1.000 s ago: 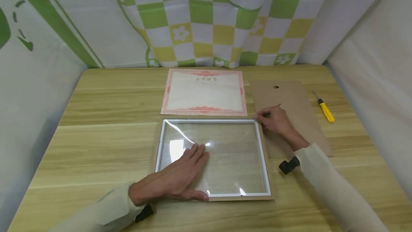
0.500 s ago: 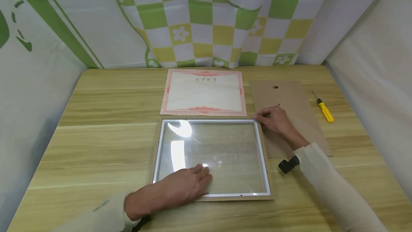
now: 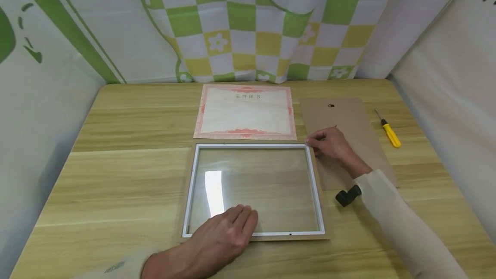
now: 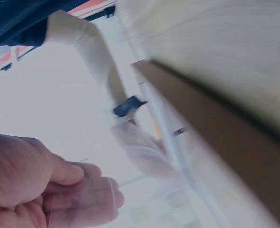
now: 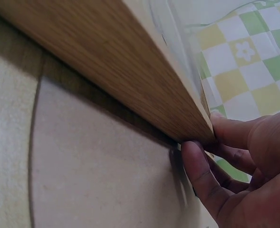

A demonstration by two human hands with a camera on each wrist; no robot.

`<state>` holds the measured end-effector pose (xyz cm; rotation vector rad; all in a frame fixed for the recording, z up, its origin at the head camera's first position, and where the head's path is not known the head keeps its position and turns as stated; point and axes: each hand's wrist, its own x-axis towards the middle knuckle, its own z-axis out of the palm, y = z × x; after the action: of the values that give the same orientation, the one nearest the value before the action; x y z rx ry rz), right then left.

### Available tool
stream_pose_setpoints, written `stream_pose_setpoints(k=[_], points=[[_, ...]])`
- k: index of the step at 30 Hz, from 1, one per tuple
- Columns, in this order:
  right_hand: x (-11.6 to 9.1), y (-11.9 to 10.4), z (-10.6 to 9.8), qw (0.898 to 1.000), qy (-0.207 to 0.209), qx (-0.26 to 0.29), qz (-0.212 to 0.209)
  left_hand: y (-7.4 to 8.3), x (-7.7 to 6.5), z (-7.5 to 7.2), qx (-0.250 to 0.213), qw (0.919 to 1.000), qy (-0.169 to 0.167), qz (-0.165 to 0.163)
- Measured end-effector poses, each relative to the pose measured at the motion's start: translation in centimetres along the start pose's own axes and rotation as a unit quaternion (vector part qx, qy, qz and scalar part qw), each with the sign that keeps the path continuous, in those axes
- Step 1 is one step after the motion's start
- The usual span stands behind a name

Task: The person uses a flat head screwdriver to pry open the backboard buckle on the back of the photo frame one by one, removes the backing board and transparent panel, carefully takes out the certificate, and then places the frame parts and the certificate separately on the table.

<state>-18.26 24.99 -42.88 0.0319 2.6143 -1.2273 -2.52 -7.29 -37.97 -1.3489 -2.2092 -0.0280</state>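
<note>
While the rectangular wooden picture frame with a white inner border and clear glass pane [image 3: 253, 190] lies flat on the pale wood-grain worktop [image 3: 116, 171], its long axis runs left to right across the person's front, its near long edge toward the body. The left hand [image 3: 224, 231] rests on the glass at the near edge, fingers straight and together, flat on the smooth, reflective pane; the left wrist view shows them loosely bent beside the brown frame edge, though that view is blurred. The right hand [image 3: 331, 145] pinches the frame's far right corner, thumb and fingers [image 5: 201, 175] curled round the plain wooden edge, as the right wrist view shows close up. Under that hand lies a flat brown hardboard backing panel [image 3: 348, 117], matte and rectangular, its long axis running away from the person, just beside the frame's right side. Beyond the frame, close to its far edge, a cream paper certificate with a red ornamental border [image 3: 246, 111] lies flat, long axis also left to right. A small screwdriver with a yellow handle [image 3: 389, 130] lies to the right of the panel, its tip pointing away. A green, yellow and white checked curtain [image 3: 248, 25] hangs behind the worktop.
</note>
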Motion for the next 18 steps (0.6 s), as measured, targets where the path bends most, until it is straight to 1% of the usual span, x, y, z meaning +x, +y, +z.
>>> stream_pose_setpoints(k=[3,5,6,8,10,11,12,13,14,15,16,17,18], points=[[0.0,0.0,-0.1,1.0,-0.001,0.007,0.005,-0.8,0.5,-1.9,-0.008,0.9983,0.057,-0.007],[0.0,0.1,-0.2,1.0,-0.002,0.016,0.009,-2.0,0.8,-3.3,-0.04,0.9933,0.107,-0.022],[0.0,0.1,-0.2,1.0,-0.002,0.016,0.007,-2.8,0.9,-4.0,-0.057,0.9888,0.135,-0.031],[0.0,0.1,-0.3,1.0,-0.001,0.016,0.004,-4.5,1.1,-5.3,-0.097,0.9771,0.181,-0.057],[-0.1,0.1,-0.3,1.0,0.002,0.01,0.002,-6.6,1.2,-6.4,-0.137,0.9629,0.208,-0.104],[-0.1,0.2,-0.3,1.0,0.008,-0.007,-0.005,-7.7,1.1,-6.9,-0.151,0.9559,0.212,-0.137],[-0.1,0.2,-0.3,1.0,0.012,-0.019,-0.01,-8.7,0.9,-7.4,-0.175,0.9464,0.21,-0.171],[-0.1,0.2,-0.3,1.0,0.013,-0.018,-0.009,-9.8,0.7,-7.8,-0.204,0.9339,0.203,-0.212],[-0.1,0.2,-0.3,1.0,0.012,-0.018,-0.009,-10.9,0.4,-8.1,-0.241,0.9164,0.198,-0.251],[-0.1,0.3,-0.3,1.0,0.012,-0.015,-0.007,-12.0,0.0,-8.3,-0.277,0.8953,0.196,-0.289],[-0.1,0.3,-0.2,1.0,0.011,-0.013,-0.006,-13.3,-0.4,-8.4,-0.32,0.8682,0.199,-0.323],[-0.1,0.3,-0.2,1.0,0.01,-0.009,-0.006,-14.5,-0.9,-8.4,-0.365,0.8361,0.205,-0.354],[-0.1,0.2,-0.1,1.0,0.004,0.007,-0.001,-15.7,-1.5,-8.4,-0.409,0.8,0.21,-0.386]])
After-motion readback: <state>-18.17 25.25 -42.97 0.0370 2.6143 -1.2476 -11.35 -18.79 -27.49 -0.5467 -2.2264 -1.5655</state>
